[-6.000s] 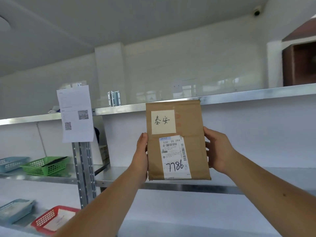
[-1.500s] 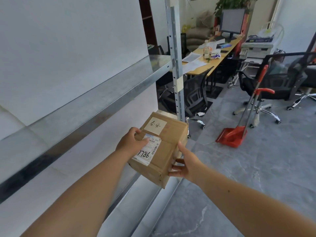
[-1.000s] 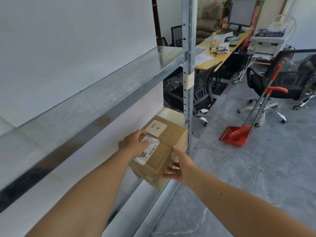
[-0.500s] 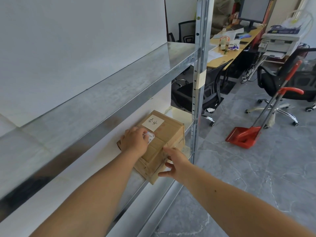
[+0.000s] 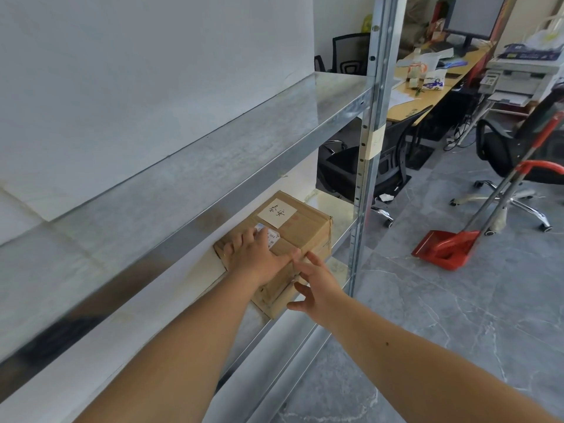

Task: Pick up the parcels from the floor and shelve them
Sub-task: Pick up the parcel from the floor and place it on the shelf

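Neither hand is clamped on anything. Our left hand (image 5: 254,256) lies flat on top of the parcel (image 5: 305,236), fingers straight and spread over the shipping label (image 5: 272,238). Our right hand (image 5: 316,283) is splayed wide at the parcel's near side. It looks like fingertip contact only, and we can't confirm more.

The parcel is down on the lower shelf (image 5: 340,222), under the upper shelf (image 5: 274,126), near the upright post (image 5: 367,166). It sits skewed to the shelf front, handwritten note (image 5: 277,215) facing up. The near corner is right at the front lip; we can't tell whether it overhangs.

Our read: placement is nearly done, and what's left is squaring the parcel up and sliding it back.

Risks from here:
- A flat-palm push has no lateral control. An off-centre shove would spin the parcel further instead of sliding it.
- A push toward the post could jam the far corner against it.
- Letting go with the near corner proud of the lip could let a bump tip the parcel off onto the floor (image 5: 457,315).
- Our left wrist is close under the upper shelf's front edge, so a careless lift out could catch it.

The red dustpan (image 5: 442,248) and the office chair (image 5: 503,154) are well apart and no factor. No other parcels are in view.
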A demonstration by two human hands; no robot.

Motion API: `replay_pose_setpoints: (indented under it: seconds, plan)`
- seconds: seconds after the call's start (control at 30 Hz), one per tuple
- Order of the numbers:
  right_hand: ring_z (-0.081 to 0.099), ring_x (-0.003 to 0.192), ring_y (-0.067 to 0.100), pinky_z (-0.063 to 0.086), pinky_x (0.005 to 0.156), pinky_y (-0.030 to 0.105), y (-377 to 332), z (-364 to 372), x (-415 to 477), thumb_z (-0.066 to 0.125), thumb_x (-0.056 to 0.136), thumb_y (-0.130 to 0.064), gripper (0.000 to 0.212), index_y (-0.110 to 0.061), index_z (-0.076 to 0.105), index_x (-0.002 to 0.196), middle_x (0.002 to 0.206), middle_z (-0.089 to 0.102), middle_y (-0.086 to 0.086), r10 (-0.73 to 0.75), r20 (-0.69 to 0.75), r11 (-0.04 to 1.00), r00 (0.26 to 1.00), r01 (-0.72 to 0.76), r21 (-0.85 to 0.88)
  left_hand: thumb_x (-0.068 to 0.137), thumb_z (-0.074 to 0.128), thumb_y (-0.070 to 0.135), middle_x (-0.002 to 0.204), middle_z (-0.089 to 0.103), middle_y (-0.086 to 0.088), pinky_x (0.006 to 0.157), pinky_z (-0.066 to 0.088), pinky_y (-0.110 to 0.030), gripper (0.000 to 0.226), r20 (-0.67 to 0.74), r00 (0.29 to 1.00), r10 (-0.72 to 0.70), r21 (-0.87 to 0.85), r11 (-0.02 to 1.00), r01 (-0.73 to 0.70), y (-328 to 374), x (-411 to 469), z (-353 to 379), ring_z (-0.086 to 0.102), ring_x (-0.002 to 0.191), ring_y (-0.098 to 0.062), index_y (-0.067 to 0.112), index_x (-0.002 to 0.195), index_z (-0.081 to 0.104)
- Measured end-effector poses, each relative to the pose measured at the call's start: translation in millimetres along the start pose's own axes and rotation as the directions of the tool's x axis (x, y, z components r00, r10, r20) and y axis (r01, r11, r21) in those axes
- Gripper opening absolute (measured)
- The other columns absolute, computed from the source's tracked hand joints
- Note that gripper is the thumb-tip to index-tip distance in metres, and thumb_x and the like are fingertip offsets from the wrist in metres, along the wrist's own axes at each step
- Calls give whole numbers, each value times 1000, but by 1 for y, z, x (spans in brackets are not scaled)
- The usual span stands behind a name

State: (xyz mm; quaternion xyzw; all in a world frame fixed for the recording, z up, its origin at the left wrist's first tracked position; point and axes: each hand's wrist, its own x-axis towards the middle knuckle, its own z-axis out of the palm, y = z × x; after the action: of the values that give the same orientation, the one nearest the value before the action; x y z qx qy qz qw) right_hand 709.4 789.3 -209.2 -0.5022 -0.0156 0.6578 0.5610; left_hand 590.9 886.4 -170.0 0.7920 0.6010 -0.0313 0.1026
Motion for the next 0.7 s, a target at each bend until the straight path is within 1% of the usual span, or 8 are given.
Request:
replay_pose_setpoints:
  seconds: [0.07,0.17,0.23,0.4,0.47,0.6,0.63,0.7]
  plan:
    - [30,159,36,32,115,78,0,-1,2,75,98,-23,73,-39,40,160,170,40,8,1,0,1000,1000,-1,-18,55,18,105,175,23,-4,127,18,-55,135,-3,1000,7,24,1000,-7,-1,-1,1,18,160,-32,31,168,22]
    - [30,158,36,34,115,77,0,-4,3,80,93,-31,77,-41,41,159,170,39,7,2,4,999,1000,-2,-52,67,26,106,177,21,-4,128,17,-56,127,-29,999,13,40,999,-11,-2,-1,5,17,161,-32,30,169,20]
    - [31,158,36,34,114,76,-1,-6,2,83,90,-36,81,-41,41,159,170,39,5,7,0,997,1000,-7,-77,70,27,106,177,21,-4,128,16,-56,125,-40,999,10,40,999,-8,-2,-1,7,17,162,-31,31,169,20]
    - [37,155,34,35,115,76,-2,-6,-1,75,97,-32,70,-37,42,160,170,38,6,-12,-72,998,997,8,-55,69,19,107,177,20,-6,127,15,-56,127,-49,999,11,57,998,-8,-3,-3,9,17,162,-33,30,169,18]
    - [39,153,33,38,112,74,-4,-4,-1,71,100,-31,67,-35,42,160,168,40,6,-34,-121,999,992,30,-32,67,16,108,177,22,-7,127,16,-56,129,-56,998,14,67,998,-11,-3,-4,9,19,161,-33,29,169,19]
    - [44,148,30,45,98,67,-15,3,-1,69,100,-27,59,-35,49,155,162,46,3,-70,-164,997,984,71,-2,52,0,113,175,26,-6,126,19,-54,145,-63,998,3,40,999,-1,-3,-5,8,22,159,-33,29,168,23]
    - [45,148,29,46,96,66,-17,5,-1,69,100,-27,57,-35,50,154,161,47,3,-72,-167,997,983,72,-7,53,3,113,175,26,-5,126,18,-54,143,-58,998,4,34,999,-2,-3,-4,8,21,159,-33,29,168,23]
    - [46,147,29,46,93,64,-21,7,-1,67,101,-27,50,-37,54,148,154,49,3,-73,-161,997,984,71,-17,62,16,111,176,24,-4,127,17,-54,134,-40,999,6,13,1000,-5,-4,-4,6,20,160,-32,30,168,23]
